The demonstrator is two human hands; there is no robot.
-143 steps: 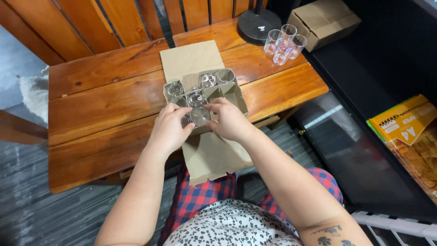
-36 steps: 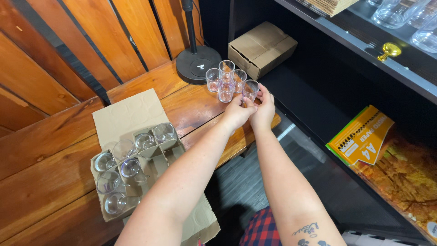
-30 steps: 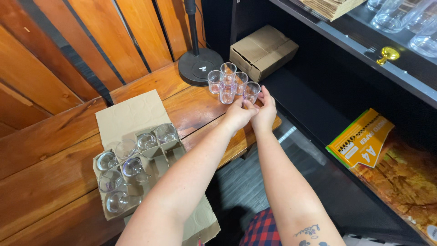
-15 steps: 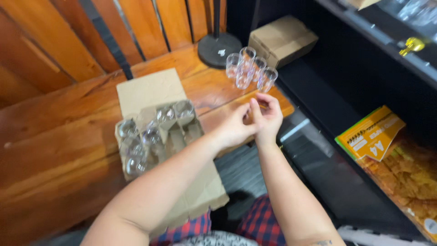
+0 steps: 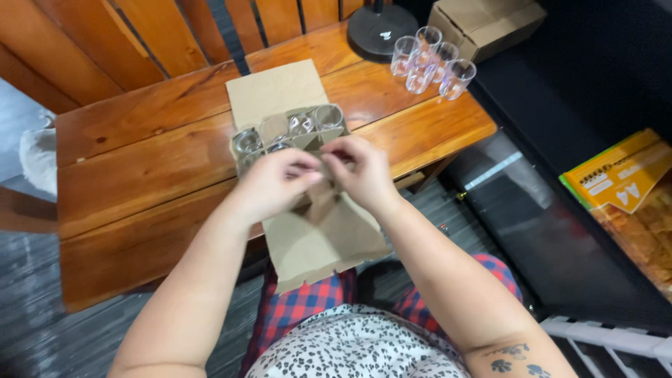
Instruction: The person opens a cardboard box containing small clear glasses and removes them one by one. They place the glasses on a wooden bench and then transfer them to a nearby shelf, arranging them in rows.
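Hovering together over the near end of a cardboard tray (image 5: 294,126), both hands met at the middle of the wooden worktop (image 5: 140,175). The left hand (image 5: 276,185) had its fingers curled in, their tips pinched near those of the right hand (image 5: 360,171), whose fingers were bent the same way; whether they gripped a glass or only the cardboard divider could not be told, since the hands hid what lay beneath. Small clear glasses (image 5: 308,122) stood in the tray's far compartments, just beyond the knuckles. The tray's flat flaps ran out far and near, the near one hanging over the worktop's edge toward the lap. Well apart, at the far right corner, a cluster of loose glasses (image 5: 430,59) stood beside a round black base (image 5: 374,31) and a brown box (image 5: 483,24).
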